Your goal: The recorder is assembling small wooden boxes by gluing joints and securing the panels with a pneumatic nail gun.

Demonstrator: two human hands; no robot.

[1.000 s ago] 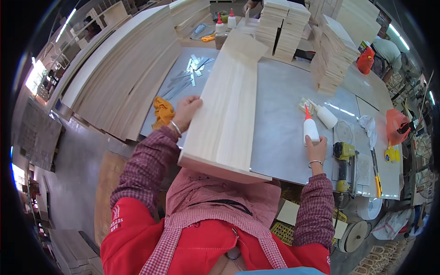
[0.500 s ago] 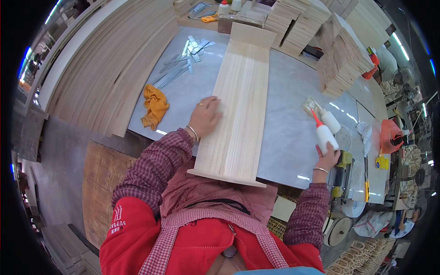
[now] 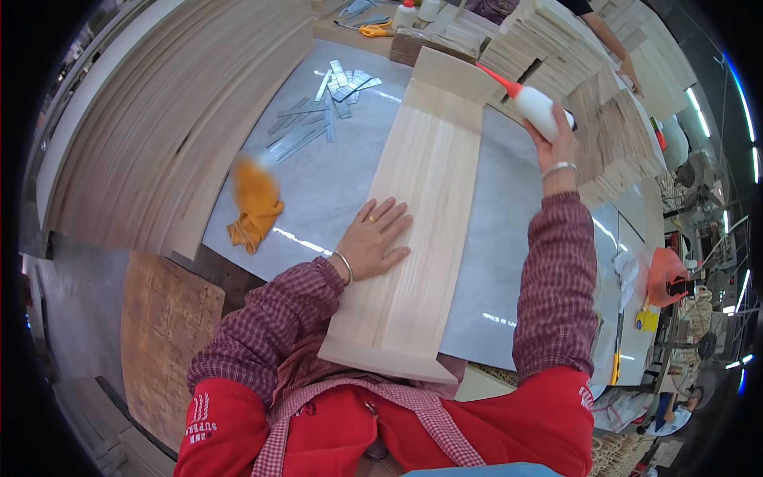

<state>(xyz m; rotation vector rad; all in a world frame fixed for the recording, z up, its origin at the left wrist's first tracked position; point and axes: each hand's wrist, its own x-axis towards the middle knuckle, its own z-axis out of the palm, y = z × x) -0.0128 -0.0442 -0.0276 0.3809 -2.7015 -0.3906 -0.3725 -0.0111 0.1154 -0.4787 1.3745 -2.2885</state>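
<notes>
A long pale wooden board lies lengthwise before me, with a short upright piece at its far end and another at its near end. My left hand rests flat on the board's left side, fingers spread. Raised at the far right, my right hand grips a white glue bottle with a red nozzle. The bottle is tilted, and its nozzle tip points left at the right corner of the far end piece. Whether the tip touches the wood I cannot tell.
Several metal strips and an orange cloth lie on the grey tabletop left of the board. Tall stacks of wood stand at the back right, long boards at the left. Another person's arm reaches in behind the stacks.
My right hand has carried the glue bottle from the table's right side up and left to the board's far end. The left hand now lies further onto the board.
</notes>
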